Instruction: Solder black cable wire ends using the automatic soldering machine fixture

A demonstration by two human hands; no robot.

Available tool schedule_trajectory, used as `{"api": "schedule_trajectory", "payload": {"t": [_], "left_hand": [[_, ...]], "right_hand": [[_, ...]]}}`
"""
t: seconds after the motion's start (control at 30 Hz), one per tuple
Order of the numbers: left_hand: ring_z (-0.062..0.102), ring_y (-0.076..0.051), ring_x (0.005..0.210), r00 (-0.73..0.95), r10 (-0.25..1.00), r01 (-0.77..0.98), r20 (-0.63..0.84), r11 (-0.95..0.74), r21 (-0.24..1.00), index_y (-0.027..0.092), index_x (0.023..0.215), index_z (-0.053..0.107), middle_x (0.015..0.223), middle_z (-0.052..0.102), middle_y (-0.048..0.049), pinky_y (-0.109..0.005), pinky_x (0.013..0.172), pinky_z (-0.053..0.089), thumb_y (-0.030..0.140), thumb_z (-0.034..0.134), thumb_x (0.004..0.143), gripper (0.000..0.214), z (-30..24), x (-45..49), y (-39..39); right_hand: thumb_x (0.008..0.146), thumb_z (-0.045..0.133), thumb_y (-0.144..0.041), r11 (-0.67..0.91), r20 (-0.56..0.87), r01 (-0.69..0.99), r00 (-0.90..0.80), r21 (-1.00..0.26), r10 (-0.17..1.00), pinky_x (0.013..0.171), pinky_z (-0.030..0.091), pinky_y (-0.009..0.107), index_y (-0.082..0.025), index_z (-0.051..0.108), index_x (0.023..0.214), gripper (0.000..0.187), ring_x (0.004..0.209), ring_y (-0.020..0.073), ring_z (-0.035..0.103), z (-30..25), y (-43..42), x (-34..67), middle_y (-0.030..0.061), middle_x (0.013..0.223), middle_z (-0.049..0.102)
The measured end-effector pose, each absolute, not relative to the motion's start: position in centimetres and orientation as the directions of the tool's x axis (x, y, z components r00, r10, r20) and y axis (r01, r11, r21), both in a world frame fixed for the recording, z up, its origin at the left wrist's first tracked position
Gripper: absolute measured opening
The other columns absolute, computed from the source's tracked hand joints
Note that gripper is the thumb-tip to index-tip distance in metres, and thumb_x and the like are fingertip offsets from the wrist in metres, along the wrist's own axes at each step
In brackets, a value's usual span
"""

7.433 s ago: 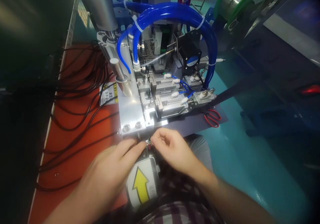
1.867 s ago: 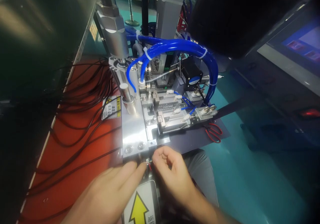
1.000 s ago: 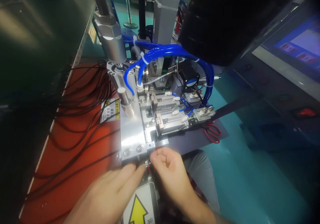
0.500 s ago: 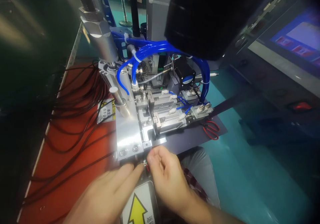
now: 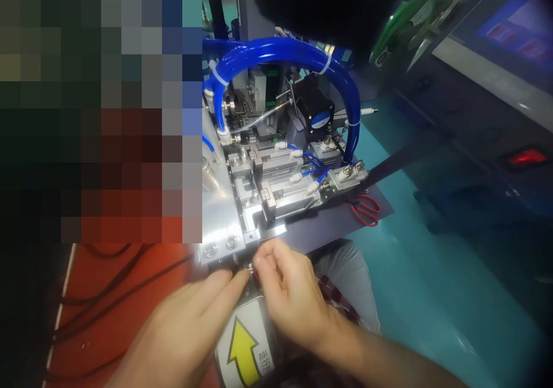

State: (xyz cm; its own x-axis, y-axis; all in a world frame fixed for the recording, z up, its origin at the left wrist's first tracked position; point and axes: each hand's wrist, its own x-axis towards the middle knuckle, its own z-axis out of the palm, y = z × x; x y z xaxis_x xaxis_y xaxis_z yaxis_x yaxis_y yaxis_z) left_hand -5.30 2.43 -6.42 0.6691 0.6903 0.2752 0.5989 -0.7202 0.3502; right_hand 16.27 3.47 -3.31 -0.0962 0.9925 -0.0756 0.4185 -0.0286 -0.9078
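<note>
Close together at the front end of a metal machine fixture (image 5: 276, 198) are both hands. My left hand (image 5: 185, 313) comes in from the lower left, fingers pressed together and thumb side touching a tiny metallic piece (image 5: 250, 269). Opposite it, my right hand (image 5: 294, 301) is closed in a pinch, thumb against curled index finger. A speck of red shows beside the piece, by the right thumb. What the fingertips grip is too small to name. Below the hands lies a white label with a yellow arrow (image 5: 242, 347).
Blue air tubes (image 5: 276, 51) arch over the fixture. Red-handled scissors or pliers (image 5: 366, 210) lie on the dark plate to the right. Black cables (image 5: 129, 296) cross the orange-red surface at left. A screen (image 5: 518, 36) stands at upper right. The upper left is pixelated.
The view has shifted slightly, so the fixture appears higher and further left. Both hands keep nearly the same pose at the small piece. The upper left has become pixelated.
</note>
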Motion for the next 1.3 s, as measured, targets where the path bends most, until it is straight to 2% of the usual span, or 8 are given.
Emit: {"api": "schedule_trajectory", "payload": {"t": [0.3, 0.57, 0.67, 0.83, 0.93, 1.03, 1.17, 1.3], "left_hand": [[0.069, -0.022, 0.106, 0.688, 0.696, 0.615, 0.208, -0.71, 0.343, 0.023, 0.152, 0.038, 0.132, 0.064, -0.0132, -0.029, 0.086, 0.059, 0.01, 0.05, 0.096, 0.059, -6.8, -5.8, 2.1], [0.07, -0.021, 0.096, 0.706, 0.67, 0.615, 0.228, -0.741, 0.27, 0.019, 0.152, 0.037, 0.124, 0.066, -0.0125, -0.028, 0.08, 0.06, 0.012, 0.052, 0.094, 0.06, -6.3, -5.6, 2.5], [0.07, -0.02, 0.091, 0.706, 0.668, 0.609, 0.235, -0.742, 0.28, 0.019, 0.152, 0.037, 0.117, 0.069, -0.0113, -0.028, 0.077, 0.06, 0.01, 0.049, 0.095, 0.059, -6.1, -5.4, 2.7], [0.071, -0.019, 0.089, 0.688, 0.678, 0.602, 0.259, -0.732, 0.319, 0.02, 0.149, 0.041, 0.114, 0.07, -0.0097, -0.028, 0.078, 0.06, 0.009, 0.048, 0.095, 0.056, -5.7, -5.0, 2.7], [0.072, -0.018, 0.086, 0.665, 0.699, 0.604, 0.264, -0.711, 0.36, 0.022, 0.144, 0.048, 0.11, 0.072, -0.0084, -0.026, 0.076, 0.06, 0.01, 0.048, 0.095, 0.051, -5.3, -4.7, 2.8], [0.072, -0.017, 0.081, 0.634, 0.722, 0.61, 0.278, -0.688, 0.394, 0.022, 0.139, 0.055, 0.103, 0.073, -0.0073, -0.024, 0.071, 0.059, 0.01, 0.046, 0.094, 0.047, -4.8, -4.4, 2.9], [0.071, -0.016, 0.08, 0.638, 0.733, 0.62, 0.239, -0.672, 0.406, 0.022, 0.136, 0.058, 0.105, 0.072, -0.0078, -0.023, 0.07, 0.059, 0.01, 0.046, 0.094, 0.046, -4.7, -4.5, 3.0], [0.073, -0.017, 0.083, 0.655, 0.729, 0.631, 0.2, -0.673, 0.386, 0.025, 0.138, 0.055, 0.111, 0.072, -0.008, -0.024, 0.073, 0.06, 0.012, 0.047, 0.095, 0.046, -4.9, -5.0, 3.0]], "right_hand": [[0.092, 0.049, -0.034, -0.294, -0.309, 0.238, -0.029, -0.926, 0.951, 0.063, 0.043, 0.029, -0.02, 0.053, 0.079, 0.019, 0.065, 0.0166, 0.053, -5.5, 3.6, 16.9, 0.0001, 0.068, 0.055], [0.077, 0.066, -0.032, -0.542, -0.54, 0.033, -0.157, -0.84, 0.827, 0.048, 0.027, 0.024, -0.018, 0.059, 0.073, 0.017, 0.049, 0.0097, 0.036, -4.0, 2.5, 16.9, -0.0069, 0.054, 0.043], [0.08, 0.062, -0.026, -0.4, -0.418, 0.204, -0.054, -0.894, 0.907, 0.047, 0.027, 0.024, -0.018, 0.06, 0.071, 0.012, 0.045, 0.0097, 0.038, -3.6, 2.4, 16.7, -0.0073, 0.05, 0.042], [0.086, 0.056, -0.017, 0.204, 0.149, 0.614, -0.141, -0.763, 0.979, 0.057, 0.031, 0.027, -0.018, 0.064, 0.07, 0.018, 0.045, 0.0097, 0.041, -2.7, 2.9, 17.4, -0.0061, 0.049, 0.046], [0.089, 0.054, -0.016, 0.296, 0.211, 0.638, -0.208, -0.711, 0.955, 0.059, 0.031, 0.028, -0.017, 0.064, 0.076, 0.017, 0.047, 0.0105, 0.045, -2.5, 3.1, 17.6, -0.0047, 0.052, 0.052], [0.089, 0.054, -0.017, 0.191, 0.1, 0.593, -0.183, -0.782, 0.978, 0.057, 0.032, 0.027, -0.018, 0.062, 0.075, 0.016, 0.047, 0.0106, 0.043, -2.6, 3.3, 17.5, -0.0055, 0.053, 0.05], [0.087, 0.056, -0.021, -0.231, -0.273, 0.266, -0.135, -0.936, 0.952, 0.052, 0.032, 0.024, -0.019, 0.057, 0.076, 0.011, 0.05, 0.0106, 0.042, -3.2, 3.8, 17.4, -0.006, 0.057, 0.047], [0.086, 0.059, -0.019, -0.514, -0.502, -0.006, -0.208, -0.858, 0.839, 0.05, 0.029, 0.023, -0.017, 0.055, 0.072, 0.014, 0.051, 0.0086, 0.037, -3.8, 4.4, 17.6, -0.0062, 0.059, 0.047]]}}
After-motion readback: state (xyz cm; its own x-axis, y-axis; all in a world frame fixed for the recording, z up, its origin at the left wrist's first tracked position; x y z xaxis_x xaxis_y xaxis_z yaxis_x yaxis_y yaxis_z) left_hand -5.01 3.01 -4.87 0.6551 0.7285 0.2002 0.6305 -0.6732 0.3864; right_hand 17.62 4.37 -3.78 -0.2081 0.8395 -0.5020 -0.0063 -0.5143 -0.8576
